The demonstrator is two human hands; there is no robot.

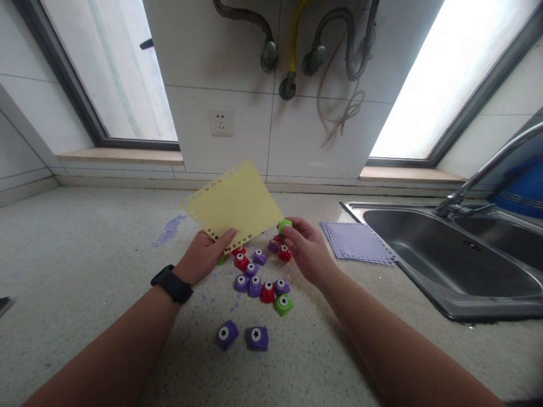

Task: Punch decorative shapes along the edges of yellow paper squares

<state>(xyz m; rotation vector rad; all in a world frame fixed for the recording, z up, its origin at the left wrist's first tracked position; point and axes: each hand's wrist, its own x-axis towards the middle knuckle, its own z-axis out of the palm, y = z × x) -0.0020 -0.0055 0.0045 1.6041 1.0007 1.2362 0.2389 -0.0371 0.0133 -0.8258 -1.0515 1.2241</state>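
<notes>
My left hand [204, 255] pinches the lower edge of a yellow paper sheet [235, 203] with punched holes along its borders, holding it tilted above the counter. My right hand [306, 249] is closed on a small green hole punch [284, 225] at the sheet's right corner. Below both hands lie several small purple [254, 286], red [267, 291] and green [283, 304] punches in a loose cluster. Two purple punches [243, 336] sit apart, nearer to me.
A stack of purple paper sheets [355, 242] lies beside the steel sink [449, 265] at the right, with a faucet [483, 172] over it. Purple paper scraps [169, 229] dot the speckled counter [85, 260]. Wall socket [220, 122] and hoses [292, 51] are behind.
</notes>
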